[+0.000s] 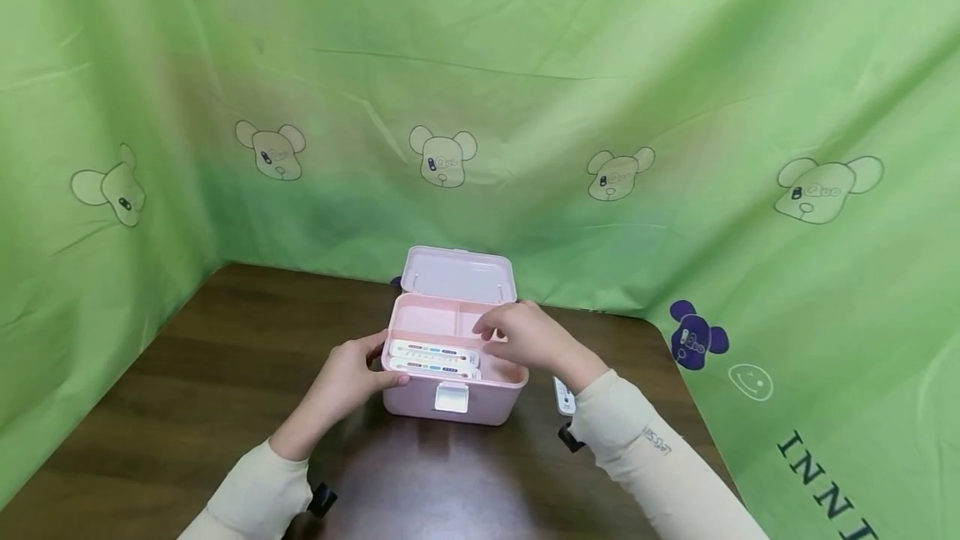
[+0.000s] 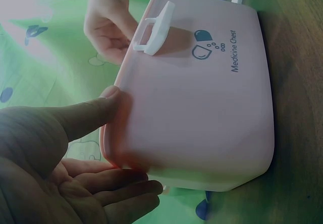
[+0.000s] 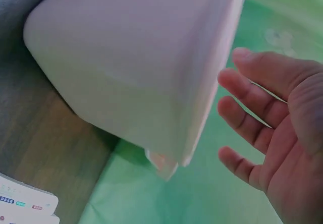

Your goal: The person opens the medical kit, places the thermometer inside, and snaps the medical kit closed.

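A pink medicine chest (image 1: 416, 402) stands on the table with its lid (image 1: 459, 276) raised at the back. Two white, flat, printed strips (image 1: 435, 354) lie side by side in its front section, against the left. My left hand (image 1: 348, 375) holds the chest's front left corner, thumb on the front rim (image 2: 113, 95) and fingers along the side. Over the right part of the chest hovers my right hand (image 1: 528, 336); its fingers are loosely bent, with nothing between them in the right wrist view. The white latch (image 2: 159, 30) sticks out from the front.
To the right of the chest, white printed pieces (image 3: 28, 201) lie on the wooden table (image 1: 300, 307), partly hidden by the right sleeve in the head view. A green curtain (image 1: 525, 107) with bear prints hangs behind the table and at its sides.
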Demonstrator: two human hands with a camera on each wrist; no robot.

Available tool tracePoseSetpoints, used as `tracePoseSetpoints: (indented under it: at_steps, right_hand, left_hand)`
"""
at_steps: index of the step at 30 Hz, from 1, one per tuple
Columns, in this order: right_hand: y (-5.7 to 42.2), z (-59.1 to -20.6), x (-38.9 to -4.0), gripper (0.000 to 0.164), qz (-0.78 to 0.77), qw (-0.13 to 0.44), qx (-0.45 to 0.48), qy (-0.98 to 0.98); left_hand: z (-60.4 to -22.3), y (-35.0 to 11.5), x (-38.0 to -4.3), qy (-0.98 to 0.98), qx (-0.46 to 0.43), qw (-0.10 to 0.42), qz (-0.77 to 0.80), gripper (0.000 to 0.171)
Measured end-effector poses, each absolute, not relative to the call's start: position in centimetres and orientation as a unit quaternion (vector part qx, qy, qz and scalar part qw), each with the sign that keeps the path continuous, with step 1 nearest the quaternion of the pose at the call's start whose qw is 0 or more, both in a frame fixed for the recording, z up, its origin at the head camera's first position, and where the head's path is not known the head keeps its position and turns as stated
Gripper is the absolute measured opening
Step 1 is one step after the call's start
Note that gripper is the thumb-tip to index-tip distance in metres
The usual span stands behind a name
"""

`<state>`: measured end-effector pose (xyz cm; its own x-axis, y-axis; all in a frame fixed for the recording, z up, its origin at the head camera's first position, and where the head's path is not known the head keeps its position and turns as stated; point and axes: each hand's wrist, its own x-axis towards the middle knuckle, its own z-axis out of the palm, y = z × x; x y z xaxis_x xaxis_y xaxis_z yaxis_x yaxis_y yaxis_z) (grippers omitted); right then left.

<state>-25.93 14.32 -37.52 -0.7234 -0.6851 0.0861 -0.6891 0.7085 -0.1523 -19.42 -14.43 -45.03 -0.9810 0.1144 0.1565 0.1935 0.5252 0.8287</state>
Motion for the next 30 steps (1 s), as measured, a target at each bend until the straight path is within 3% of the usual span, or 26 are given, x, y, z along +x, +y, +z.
tracePoseSetpoints:
  at_steps: [8, 17, 30]
  right_hand:
    - [16.1, -36.3, -25.4, 0.019, 0.138, 0.051, 0.39, -0.909]
    - [18.6, -35.8, -24.2, 0.015, 0.223, 0.128, 0.342, -0.904]
    - [21.8, -36.7, -22.7, 0.016, 0.266, 0.19, 0.302, -0.896]
  left_hand:
    - [-45.0, -14.5, -19.5, -0.87, -0.092, 0.048, -0.483, 0.073]
    - [-45.1, -14.3, -19.6, -0.87, -0.089, 0.041, -0.483, 0.073]
    - [-44.8, -13.8, -19.0, -0.871, -0.079, 0.039, -0.483, 0.074]
